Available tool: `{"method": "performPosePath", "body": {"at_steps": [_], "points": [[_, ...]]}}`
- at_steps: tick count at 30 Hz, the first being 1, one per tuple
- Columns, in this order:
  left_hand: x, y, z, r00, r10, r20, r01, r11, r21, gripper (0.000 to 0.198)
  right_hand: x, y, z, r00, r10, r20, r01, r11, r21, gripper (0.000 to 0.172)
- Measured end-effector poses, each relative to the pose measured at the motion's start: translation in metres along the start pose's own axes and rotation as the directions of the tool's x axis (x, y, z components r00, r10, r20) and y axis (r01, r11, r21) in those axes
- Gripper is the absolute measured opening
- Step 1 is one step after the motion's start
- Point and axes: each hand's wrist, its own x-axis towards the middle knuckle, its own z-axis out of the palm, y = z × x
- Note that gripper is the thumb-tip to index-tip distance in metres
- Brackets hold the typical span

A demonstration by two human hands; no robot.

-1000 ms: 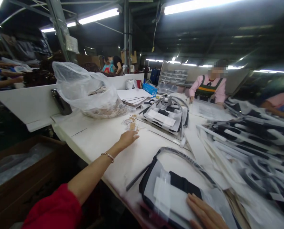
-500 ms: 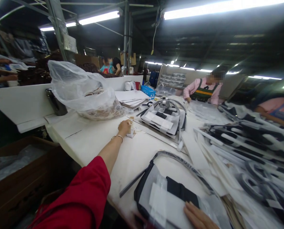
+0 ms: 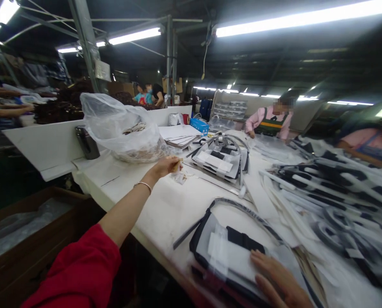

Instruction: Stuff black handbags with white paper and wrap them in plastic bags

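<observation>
My left hand (image 3: pixel 165 166), at the end of the stretched arm, is closed in a pinch on a small tan paper tag (image 3: pixel 177 166). Just under it lies a little pile of white and tan tags (image 3: pixel 179 178) on the white table. My right hand (image 3: pixel 276 273) rests with outstretched fingers on a black handbag (image 3: pixel 244 238) near the table's front edge. White sheeting and clear plastic cover part of this bag, and its wrapped strap (image 3: pixel 242 209) arches behind it. Farther back lies a second, similarly wrapped handbag (image 3: pixel 214 160).
A clear plastic bag (image 3: pixel 120 124) of small tags stands at the back left beside a dark flask (image 3: pixel 87 143). Wrapped bags (image 3: pixel 325 184) pile up on the right. A carton (image 3: pixel 33 239) stands below left. A co-worker (image 3: pixel 269 119) stands across the table.
My left hand has lifted slightly from the tag pile and drawn back with a tan tag in its fingers. My right hand stays on the handbag. The view has shifted slightly.
</observation>
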Motion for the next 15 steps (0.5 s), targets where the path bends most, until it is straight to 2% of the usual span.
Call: {"method": "performPosePath", "body": {"at_steps": [2,3,4,6,7,9,11,13,15], "points": [[-0.026,0.012,0.016,0.991,0.007,0.133,-0.001,0.999,-0.049,0.032,0.018,-0.016,-0.016,0.982,0.183,-0.054,-0.177,0.979,0.099,0.034],[-0.04,0.018,0.026,0.98,0.011,0.199,0.002,0.998,-0.065,0.033,0.03,-0.027,-0.024,0.954,0.294,-0.063,-0.279,0.944,0.176,0.036],[-0.055,0.025,0.036,0.964,0.014,0.266,0.006,0.997,-0.075,0.034,0.043,-0.041,-0.03,0.919,0.392,-0.04,-0.368,0.891,0.267,0.038],[-0.084,0.039,0.057,0.91,0.044,0.413,0.006,0.993,-0.12,0.033,0.071,-0.071,-0.038,0.848,0.516,0.12,-0.503,0.715,0.485,0.041],[-0.098,0.045,0.068,0.877,0.055,0.477,0.013,0.99,-0.139,0.031,0.085,-0.085,-0.039,0.828,0.522,0.203,-0.522,0.588,0.618,0.042],[-0.121,0.056,0.087,0.831,0.073,0.552,0.027,0.985,-0.171,0.029,0.108,-0.111,-0.034,0.844,0.445,0.3,-0.464,0.322,0.825,0.047],[-0.138,0.06,0.103,0.808,0.087,0.583,0.033,0.981,-0.192,0.029,0.122,-0.129,-0.024,0.862,0.337,0.378,-0.432,0.1,0.896,0.052],[-0.149,0.06,0.114,0.803,0.092,0.589,0.037,0.978,-0.203,0.03,0.126,-0.138,-0.014,0.86,0.24,0.451,-0.459,-0.027,0.888,0.049],[-0.155,0.058,0.12,0.817,0.091,0.569,0.044,0.975,-0.219,0.031,0.124,-0.141,-0.007,0.841,0.201,0.502,-0.501,-0.058,0.863,0.042]]}}
